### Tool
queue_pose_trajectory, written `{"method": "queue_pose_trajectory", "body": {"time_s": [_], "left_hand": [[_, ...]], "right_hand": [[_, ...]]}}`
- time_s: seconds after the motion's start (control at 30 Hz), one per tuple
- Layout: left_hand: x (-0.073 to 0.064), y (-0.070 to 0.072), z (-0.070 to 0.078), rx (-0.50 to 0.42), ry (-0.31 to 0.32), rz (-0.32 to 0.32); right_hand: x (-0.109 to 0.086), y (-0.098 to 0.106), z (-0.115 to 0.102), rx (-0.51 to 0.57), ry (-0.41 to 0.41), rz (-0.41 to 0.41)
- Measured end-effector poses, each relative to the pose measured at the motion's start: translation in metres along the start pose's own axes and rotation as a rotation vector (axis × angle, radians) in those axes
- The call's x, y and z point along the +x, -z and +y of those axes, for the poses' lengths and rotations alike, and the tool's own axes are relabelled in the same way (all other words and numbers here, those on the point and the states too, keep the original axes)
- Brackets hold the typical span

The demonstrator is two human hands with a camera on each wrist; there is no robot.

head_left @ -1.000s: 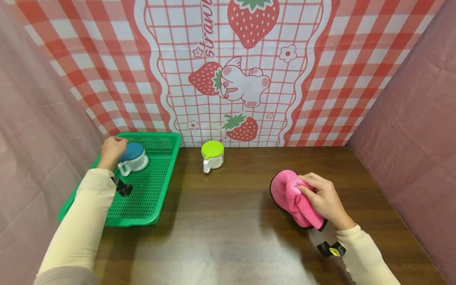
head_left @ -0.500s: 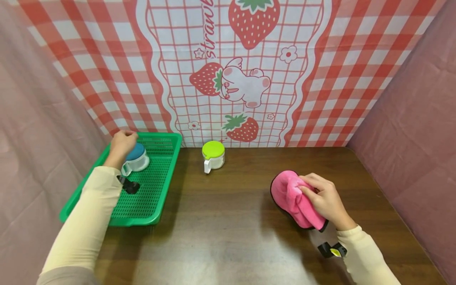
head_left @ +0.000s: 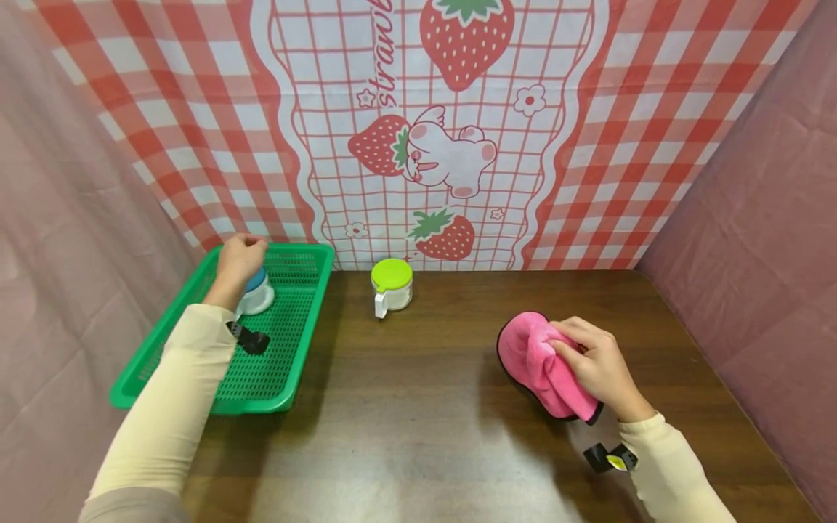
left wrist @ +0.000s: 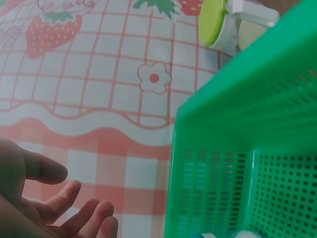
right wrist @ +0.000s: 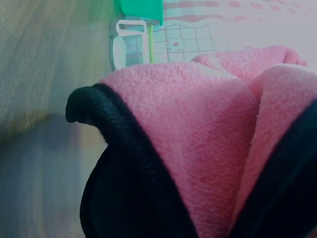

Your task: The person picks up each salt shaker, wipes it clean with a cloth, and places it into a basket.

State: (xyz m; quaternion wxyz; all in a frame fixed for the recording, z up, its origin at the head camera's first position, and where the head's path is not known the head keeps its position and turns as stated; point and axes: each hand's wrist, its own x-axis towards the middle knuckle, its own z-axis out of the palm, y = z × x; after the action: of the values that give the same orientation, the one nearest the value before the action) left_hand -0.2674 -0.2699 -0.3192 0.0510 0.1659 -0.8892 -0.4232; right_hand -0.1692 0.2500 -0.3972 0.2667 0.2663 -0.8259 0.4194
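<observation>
My left hand (head_left: 240, 263) hovers over the back left of a green plastic basket (head_left: 306, 349), partly covering a clear jar with a blue lid and a handle (head_left: 259, 296) inside it. In the left wrist view, the fingers of that hand (left wrist: 64, 210) are loosely bent with nothing between them, beside the basket wall (left wrist: 208, 129). At the right, my right hand (head_left: 598, 363) pinches a pink cloth with black edging (head_left: 531, 352), bunched up over the table. The cloth (right wrist: 193, 129) fills much of the right wrist view and hides the fingers there.
A clear jar with a lime-green lid and white handle (head_left: 392, 283) stands at the back of the wooden table (head_left: 405, 407), right of the basket. Behind it hangs a strawberry-print checked cloth (head_left: 451, 152); pink curtains (head_left: 752, 196) close off both sides.
My left hand has moved to the right above the basket, now covering more of the blue-lidded jar. The right hand and the pink cloth have stayed in place.
</observation>
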Motion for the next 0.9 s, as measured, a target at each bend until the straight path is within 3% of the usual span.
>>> {"method": "queue_pose_trajectory", "body": {"time_s": [0.23,0.63,0.9], "left_hand": [[-0.007,-0.010,0.010,-0.049,-0.037,0.018],[-0.014,-0.028,0.024,-0.141,-0.012,0.018],[-0.021,-0.040,0.026,-0.177,-0.074,-0.018]], "right_hand": [[0.000,0.001,0.000,0.007,-0.004,0.013],[-0.001,0.004,0.000,-0.006,-0.019,0.015],[-0.002,0.006,0.001,0.009,-0.035,0.027]]}}
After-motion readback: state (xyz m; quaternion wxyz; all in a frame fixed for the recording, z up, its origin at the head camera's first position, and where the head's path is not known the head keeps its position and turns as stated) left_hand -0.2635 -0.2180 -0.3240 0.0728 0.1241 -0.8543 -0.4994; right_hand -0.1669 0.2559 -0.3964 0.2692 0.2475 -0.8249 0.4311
